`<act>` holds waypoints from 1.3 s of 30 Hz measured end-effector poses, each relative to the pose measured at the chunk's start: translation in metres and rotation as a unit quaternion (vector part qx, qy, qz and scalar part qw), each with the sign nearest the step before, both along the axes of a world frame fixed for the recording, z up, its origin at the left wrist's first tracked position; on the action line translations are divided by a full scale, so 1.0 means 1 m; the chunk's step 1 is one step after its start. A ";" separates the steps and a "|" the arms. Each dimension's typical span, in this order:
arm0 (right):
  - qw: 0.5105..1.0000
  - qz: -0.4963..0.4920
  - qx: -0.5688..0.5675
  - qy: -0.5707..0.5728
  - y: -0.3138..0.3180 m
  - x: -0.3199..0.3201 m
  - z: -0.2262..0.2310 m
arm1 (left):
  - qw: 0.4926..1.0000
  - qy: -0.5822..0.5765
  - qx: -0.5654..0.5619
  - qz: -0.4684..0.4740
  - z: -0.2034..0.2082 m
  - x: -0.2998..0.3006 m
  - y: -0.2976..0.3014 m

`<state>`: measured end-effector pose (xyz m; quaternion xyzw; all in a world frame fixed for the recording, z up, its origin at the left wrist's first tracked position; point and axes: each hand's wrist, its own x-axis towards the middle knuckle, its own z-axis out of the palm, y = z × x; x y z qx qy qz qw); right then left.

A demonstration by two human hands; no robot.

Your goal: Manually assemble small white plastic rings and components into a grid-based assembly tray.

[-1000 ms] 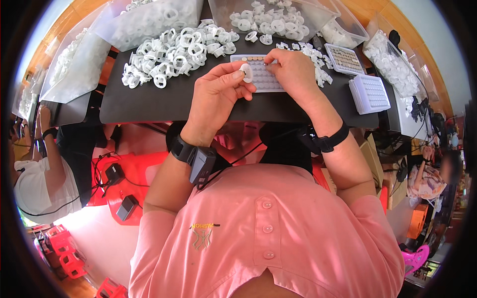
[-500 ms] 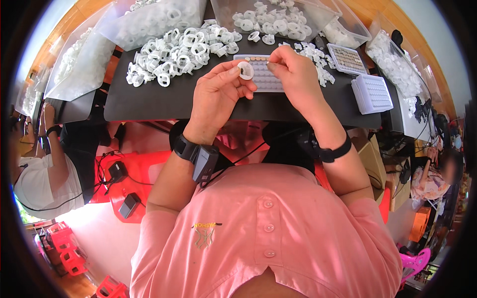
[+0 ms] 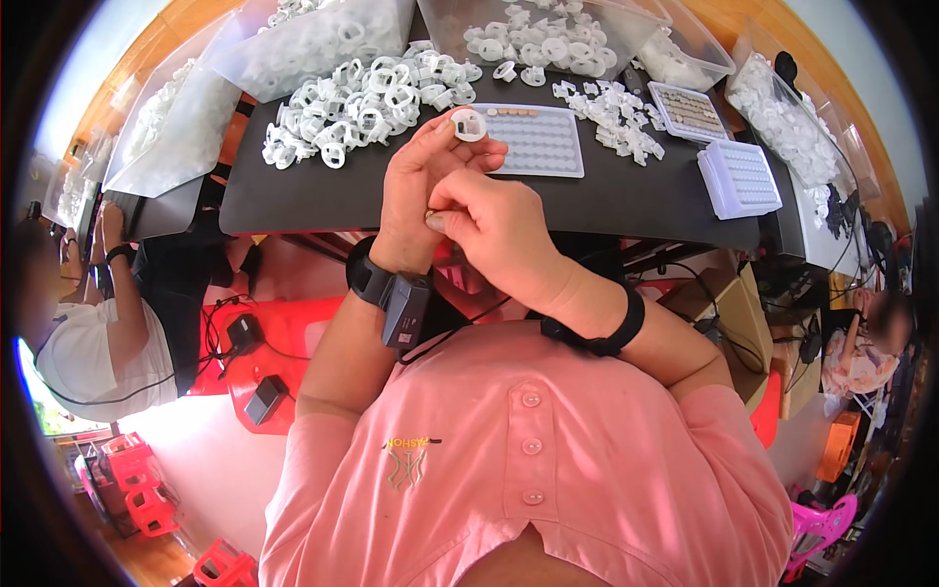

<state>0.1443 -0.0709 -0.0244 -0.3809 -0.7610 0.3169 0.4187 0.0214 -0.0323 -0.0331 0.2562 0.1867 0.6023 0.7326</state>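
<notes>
My left hand (image 3: pixel 409 191) is closed, with a round white plastic part (image 3: pixel 469 125) held upright between thumb and fingers; a square dark opening shows in its middle. My right hand (image 3: pixel 499 230) crosses in front of the left palm, thumb and forefinger pinched together near the base of that palm. Whatever sits in this pinch is too small to make out. Just beyond both hands lies a pale compartment tray (image 3: pixel 559 161), a few small beige discs (image 3: pixel 518 112) along its far row.
Loose white ring-shaped parts (image 3: pixel 342 112) form a pile at left, smaller white pieces (image 3: pixel 614 119) at right. Another filled tray (image 3: pixel 690 112) and stacked trays (image 3: pixel 740 181) stand far right. Clear bins (image 3: pixel 313 54) line the back. A person in white (image 3: pixel 98 342) sits at left.
My right hand has come from the tray, down and left, to the left palm. The round part in my left hand has risen slightly and turned its face more toward me.
</notes>
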 end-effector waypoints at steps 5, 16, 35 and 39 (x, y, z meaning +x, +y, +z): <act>0.971 -0.054 0.216 -0.083 -0.006 -0.002 -0.002 | 1.000 -0.002 0.002 0.004 -0.002 -0.001 0.000; 0.981 -0.031 0.177 -0.068 -0.004 -0.002 -0.003 | 1.000 0.004 0.010 0.008 -0.005 -0.002 0.001; 0.951 -0.077 0.296 -0.039 0.062 0.037 0.008 | 0.997 0.022 0.074 -0.001 -0.011 -0.001 0.003; 0.952 -0.054 0.301 -0.014 0.063 0.038 0.005 | 0.997 0.020 0.075 -0.002 -0.010 -0.001 0.002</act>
